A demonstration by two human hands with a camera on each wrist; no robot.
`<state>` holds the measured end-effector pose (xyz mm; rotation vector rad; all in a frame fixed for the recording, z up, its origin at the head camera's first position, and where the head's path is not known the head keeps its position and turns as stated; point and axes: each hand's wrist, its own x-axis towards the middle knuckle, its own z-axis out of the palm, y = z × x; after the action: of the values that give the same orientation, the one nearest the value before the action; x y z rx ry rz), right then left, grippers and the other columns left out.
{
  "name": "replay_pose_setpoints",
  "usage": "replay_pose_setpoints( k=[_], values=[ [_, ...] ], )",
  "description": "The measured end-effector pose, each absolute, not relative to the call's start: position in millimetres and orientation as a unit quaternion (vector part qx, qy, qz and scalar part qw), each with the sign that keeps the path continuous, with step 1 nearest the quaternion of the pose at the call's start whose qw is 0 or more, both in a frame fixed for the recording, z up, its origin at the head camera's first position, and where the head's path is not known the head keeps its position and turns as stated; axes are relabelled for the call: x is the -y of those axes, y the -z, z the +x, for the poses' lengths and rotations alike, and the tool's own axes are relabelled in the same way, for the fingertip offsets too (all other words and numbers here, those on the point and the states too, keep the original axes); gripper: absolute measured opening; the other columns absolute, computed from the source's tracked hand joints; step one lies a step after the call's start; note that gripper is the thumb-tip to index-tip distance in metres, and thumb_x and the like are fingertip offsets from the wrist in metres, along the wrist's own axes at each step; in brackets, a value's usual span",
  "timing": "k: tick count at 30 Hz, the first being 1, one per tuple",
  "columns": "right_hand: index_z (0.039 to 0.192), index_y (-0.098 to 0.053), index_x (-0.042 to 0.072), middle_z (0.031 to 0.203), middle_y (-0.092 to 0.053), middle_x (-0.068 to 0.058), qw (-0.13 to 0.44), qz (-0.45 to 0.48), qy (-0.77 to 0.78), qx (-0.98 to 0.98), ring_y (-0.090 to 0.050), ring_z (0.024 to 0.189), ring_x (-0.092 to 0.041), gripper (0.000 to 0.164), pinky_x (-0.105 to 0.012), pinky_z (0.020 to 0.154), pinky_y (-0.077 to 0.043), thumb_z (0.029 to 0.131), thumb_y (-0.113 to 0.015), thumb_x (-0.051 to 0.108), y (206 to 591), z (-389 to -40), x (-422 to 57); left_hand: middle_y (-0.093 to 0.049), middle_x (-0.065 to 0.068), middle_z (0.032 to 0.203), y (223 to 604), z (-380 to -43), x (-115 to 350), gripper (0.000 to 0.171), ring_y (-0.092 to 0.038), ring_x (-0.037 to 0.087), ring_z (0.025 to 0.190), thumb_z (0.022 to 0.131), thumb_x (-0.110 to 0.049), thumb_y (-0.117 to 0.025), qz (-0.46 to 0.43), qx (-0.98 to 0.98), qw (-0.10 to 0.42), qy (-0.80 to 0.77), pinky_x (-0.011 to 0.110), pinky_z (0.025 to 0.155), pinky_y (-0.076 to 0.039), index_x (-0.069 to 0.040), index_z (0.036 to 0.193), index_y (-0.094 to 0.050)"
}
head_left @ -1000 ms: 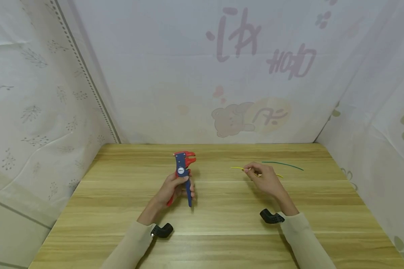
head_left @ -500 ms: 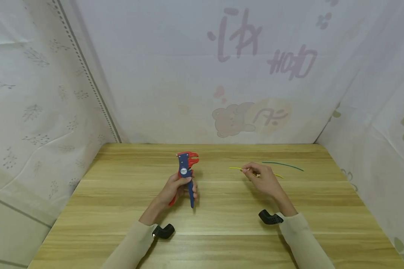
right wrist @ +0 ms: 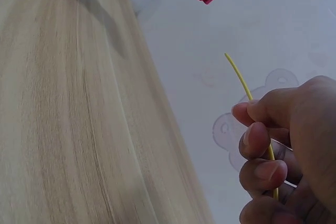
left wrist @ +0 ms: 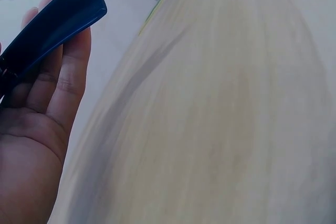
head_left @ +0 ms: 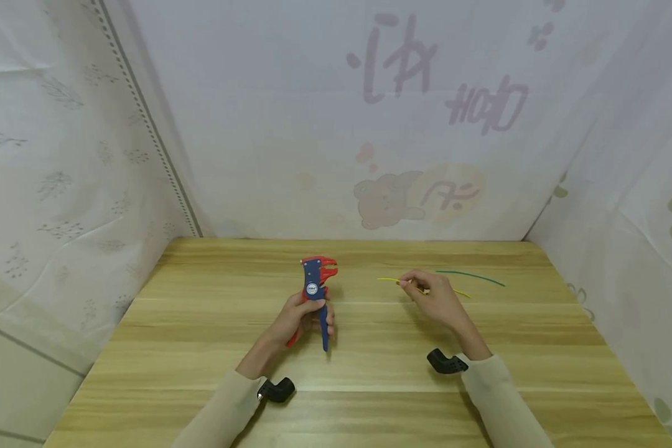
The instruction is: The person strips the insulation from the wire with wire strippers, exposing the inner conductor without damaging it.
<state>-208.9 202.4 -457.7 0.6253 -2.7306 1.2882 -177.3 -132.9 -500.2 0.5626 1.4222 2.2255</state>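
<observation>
My left hand grips a wire stripper with a blue body and red jaws, its head up and the jaws facing right. In the left wrist view, its blue handle crosses in front of the fingers. Between thumb and fingertips, my right hand pinches a thin yellow wire. The wire's tip sticks out to the left, pointing towards the stripper but apart from it. In the right wrist view the yellow wire runs back under the curled fingers, which hide part of it.
A green wire lies on the wooden table behind and right of my right hand. Printed cloth hangs behind the table and on both sides. Each wrist carries a black camera mount.
My left hand has moved a little to the right and slightly nearer with the wire stripper. My right hand has shifted slightly left with the yellow wire, so the gap between them is smaller.
</observation>
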Motion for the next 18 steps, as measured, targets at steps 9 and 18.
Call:
replay_pose_setpoints(
  k=[9, 18],
  values=[
    [0.112, -0.074, 0.014, 0.079, -0.067, -0.014, 0.027, 0.201, -0.419, 0.885, -0.044, 0.054, -0.006, 0.019, -0.022, 0.047, -0.033, 0.104, -0.061, 0.027, 455.0, -208.4, -195.4, -0.071, 0.003, 0.085, 496.8, -174.8, 124.1, 0.016, -0.076, 0.019, 0.075, 0.107, -0.015, -0.047, 0.194, -0.515, 0.225, -0.804, 0.038, 0.074, -0.065, -0.005, 0.120, -0.048],
    [0.110, -0.075, 0.011, 0.073, -0.064, -0.009, 0.045, 0.224, -0.414, 0.881, -0.040, 0.052, -0.005, 0.019, -0.023, 0.047, -0.033, 0.104, -0.062, 0.024, 452.9, -209.9, -188.0, -0.073, 0.000, 0.089, 497.3, -175.1, 117.4, 0.017, -0.077, 0.017, 0.080, 0.108, -0.019, -0.046, 0.228, -0.517, 0.229, -0.793, 0.037, 0.077, -0.065, -0.006, 0.120, -0.048]
  ],
)
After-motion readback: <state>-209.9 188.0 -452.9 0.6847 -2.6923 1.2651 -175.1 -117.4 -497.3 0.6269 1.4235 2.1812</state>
